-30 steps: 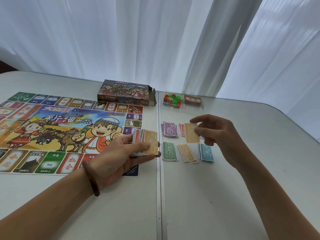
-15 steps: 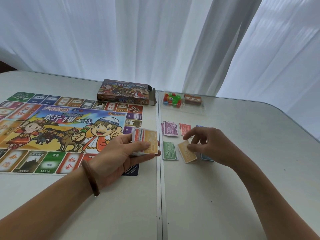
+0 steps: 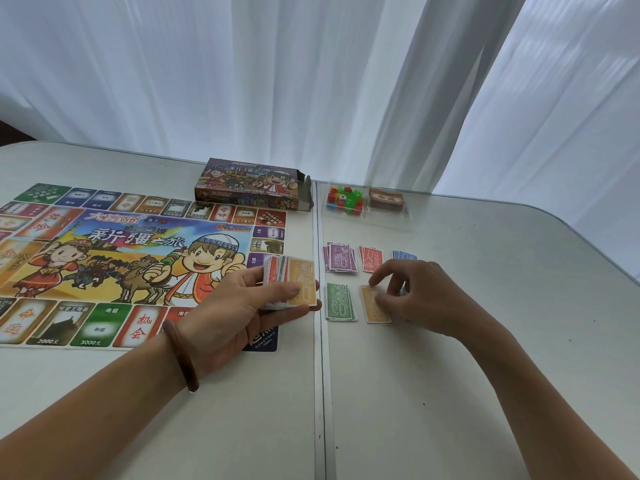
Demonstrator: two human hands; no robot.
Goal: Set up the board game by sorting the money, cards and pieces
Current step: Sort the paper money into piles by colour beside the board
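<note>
Orange note pile (image 3: 375, 308) on tabletop (image 3: 450, 410), mid-sort.
R hand (image 3: 424, 299) fingers bent, tips on pile top; pinch vs press unclear. L hand (image 3: 239, 310) fingers curled round mixed note stack (image 3: 289, 282). Green pile (image 3: 341, 302) just left; purple pile (image 3: 341, 258), red pile (image 3: 372, 258), blue pile (image 3: 403, 255) behind.
</note>
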